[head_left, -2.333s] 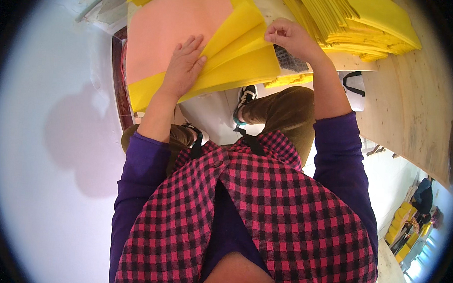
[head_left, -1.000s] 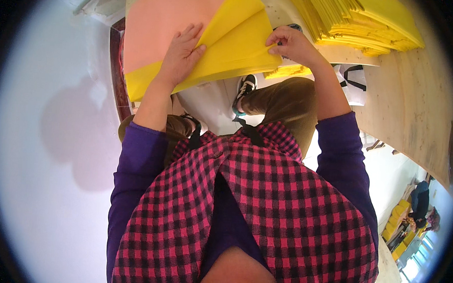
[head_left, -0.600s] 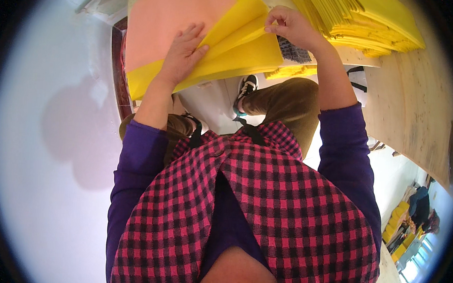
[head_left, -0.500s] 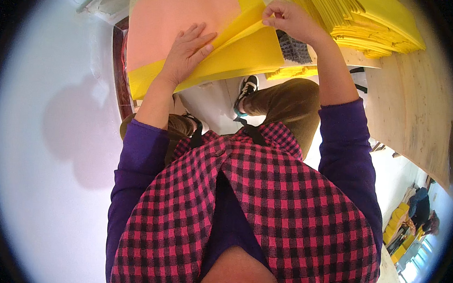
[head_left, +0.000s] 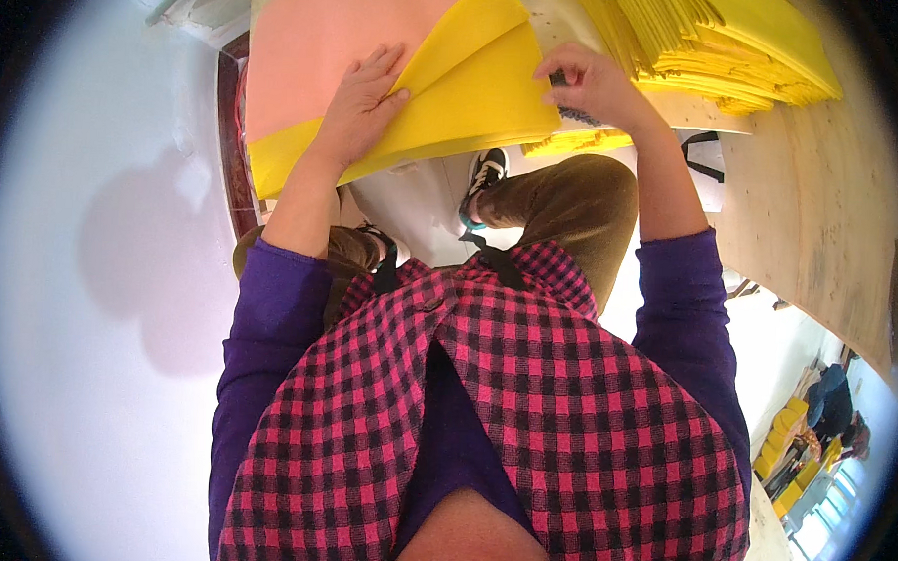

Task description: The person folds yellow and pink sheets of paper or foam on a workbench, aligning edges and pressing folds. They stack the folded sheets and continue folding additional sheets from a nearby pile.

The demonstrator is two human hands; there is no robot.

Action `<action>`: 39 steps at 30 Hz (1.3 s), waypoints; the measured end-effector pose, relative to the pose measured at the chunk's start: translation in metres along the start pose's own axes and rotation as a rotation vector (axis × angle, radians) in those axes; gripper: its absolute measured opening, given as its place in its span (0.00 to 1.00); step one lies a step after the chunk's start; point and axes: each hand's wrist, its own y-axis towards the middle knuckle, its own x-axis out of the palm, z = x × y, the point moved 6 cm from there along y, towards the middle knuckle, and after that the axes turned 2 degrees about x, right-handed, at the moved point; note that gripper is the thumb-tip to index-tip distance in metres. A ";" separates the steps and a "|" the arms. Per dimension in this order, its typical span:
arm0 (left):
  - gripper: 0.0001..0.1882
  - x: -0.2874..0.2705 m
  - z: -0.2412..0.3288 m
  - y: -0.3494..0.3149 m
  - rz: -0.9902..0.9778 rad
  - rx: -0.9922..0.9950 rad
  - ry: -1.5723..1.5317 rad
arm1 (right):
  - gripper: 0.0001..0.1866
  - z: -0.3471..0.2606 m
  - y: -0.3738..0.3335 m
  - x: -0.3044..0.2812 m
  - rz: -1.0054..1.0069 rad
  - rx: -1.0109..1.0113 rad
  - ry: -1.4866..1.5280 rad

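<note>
At twelve o'clock, the yellow sheet [head_left: 485, 96] is being pressed by the flat left hand [head_left: 362, 107], its near edge running roughly nine to three. Its right corner is lying near eight o'clock from the nearer, narrowly curled right hand [head_left: 596, 86]; whether it is being pinched cannot be told.

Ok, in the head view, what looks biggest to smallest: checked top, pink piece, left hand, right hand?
1. Checked top
2. Pink piece
3. Left hand and right hand, too alike to rank
</note>
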 end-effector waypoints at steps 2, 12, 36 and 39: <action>0.23 0.001 -0.002 0.000 -0.032 -0.021 0.020 | 0.12 0.007 -0.008 0.015 -0.064 -0.044 0.119; 0.24 0.000 0.001 -0.001 -0.014 -0.003 0.041 | 0.09 0.029 0.007 0.022 -0.031 0.066 0.049; 0.28 -0.001 0.005 -0.003 -0.097 0.001 0.080 | 0.14 -0.049 0.048 -0.019 0.182 0.127 -0.164; 0.26 0.000 0.001 -0.002 -0.088 -0.009 0.042 | 0.14 -0.021 0.027 -0.007 0.267 0.314 0.387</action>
